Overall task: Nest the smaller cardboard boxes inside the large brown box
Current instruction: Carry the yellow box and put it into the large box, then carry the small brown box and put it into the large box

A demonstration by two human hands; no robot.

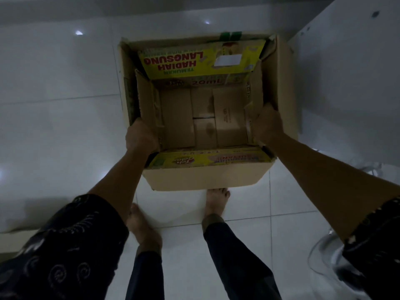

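Observation:
A large brown box (205, 178) stands open on the white tiled floor in front of my feet. Inside it sits a smaller cardboard box with yellow printed flaps (201, 61), open at the top, its brown bottom panels visible. My left hand (140, 137) grips the smaller box's left wall near the front corner. My right hand (266, 124) grips its right wall. Both hands have their fingers curled over the cardboard edges.
My bare feet (216, 202) stand just behind the large box. A white wall or cabinet panel (346, 61) rises at the right. A clear plastic object (324, 256) lies at the lower right. White floor tiles (54, 105) stretch to the left.

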